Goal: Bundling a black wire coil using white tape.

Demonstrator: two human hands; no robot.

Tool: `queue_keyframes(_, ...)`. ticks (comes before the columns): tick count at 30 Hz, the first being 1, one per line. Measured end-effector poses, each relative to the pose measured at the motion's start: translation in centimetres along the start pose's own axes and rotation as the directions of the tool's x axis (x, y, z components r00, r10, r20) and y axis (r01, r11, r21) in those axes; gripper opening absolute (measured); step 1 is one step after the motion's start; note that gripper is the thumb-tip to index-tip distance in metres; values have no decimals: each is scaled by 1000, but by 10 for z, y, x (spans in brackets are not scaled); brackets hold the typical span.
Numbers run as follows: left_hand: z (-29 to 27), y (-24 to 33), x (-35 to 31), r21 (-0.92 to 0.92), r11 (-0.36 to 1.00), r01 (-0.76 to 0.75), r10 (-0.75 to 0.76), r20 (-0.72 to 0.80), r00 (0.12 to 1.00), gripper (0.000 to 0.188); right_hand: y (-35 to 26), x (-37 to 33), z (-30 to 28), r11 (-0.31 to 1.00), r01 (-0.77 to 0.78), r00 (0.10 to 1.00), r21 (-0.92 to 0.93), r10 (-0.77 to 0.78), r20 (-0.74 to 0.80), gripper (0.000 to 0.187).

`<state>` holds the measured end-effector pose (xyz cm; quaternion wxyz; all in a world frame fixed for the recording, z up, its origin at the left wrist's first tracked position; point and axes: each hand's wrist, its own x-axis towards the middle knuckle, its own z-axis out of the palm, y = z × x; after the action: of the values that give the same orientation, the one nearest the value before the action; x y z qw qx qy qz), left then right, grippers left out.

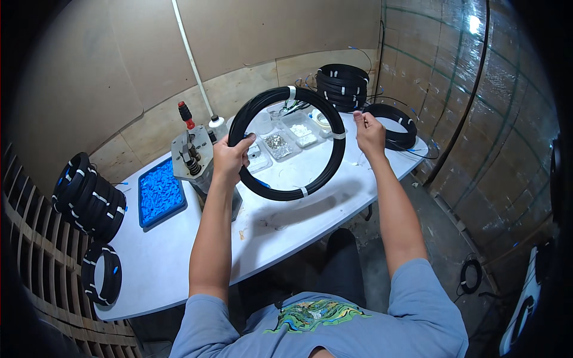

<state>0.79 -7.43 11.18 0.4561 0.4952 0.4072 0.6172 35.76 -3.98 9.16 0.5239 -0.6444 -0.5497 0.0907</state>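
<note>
My left hand (230, 160) is wrapped round the left side of a large coil of black cable (335, 158), which is held up over the white table. White ties bind the coil at its top, right side and bottom. A small blue piece shows along the lower left of the ring. To the right of the coil and apart from it, my right hand (371, 137) is raised with its fingers curled and pinched together. Whatever it may hold is too small to make out. Through the ring, clear plastic trays (305, 141) of small white and metal parts are visible.
A hand press (192, 156) with a red-topped lever stands left of the coil, beside a blue tray (156, 225) of blue connectors. Stacked black coils (98, 203) sit at the table's left, others (342, 88) at the back right. Wrapped boxes (453, 89) line the right side.
</note>
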Motion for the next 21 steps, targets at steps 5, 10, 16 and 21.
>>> queue_keyframes(5,8,0,-6,-66,997,35,-33,31,999,19,-17,-14,-4,964,184,959,192,-219,181,86)
queue_keyframes(10,12,5,-8,-92,995,30,-28,26,999,20,-23,-18,-1,822,-22,928,569,-195,319,73)
queue_keyframes(16,12,3,-10,-133,991,31,-29,12,1000,21,8,-3,16,862,211,977,462,-192,-88,43)
queue_keyframes(21,6,-5,-8,-129,991,36,-37,0,999,22,-2,-20,10,924,292,951,246,-254,-173,49)
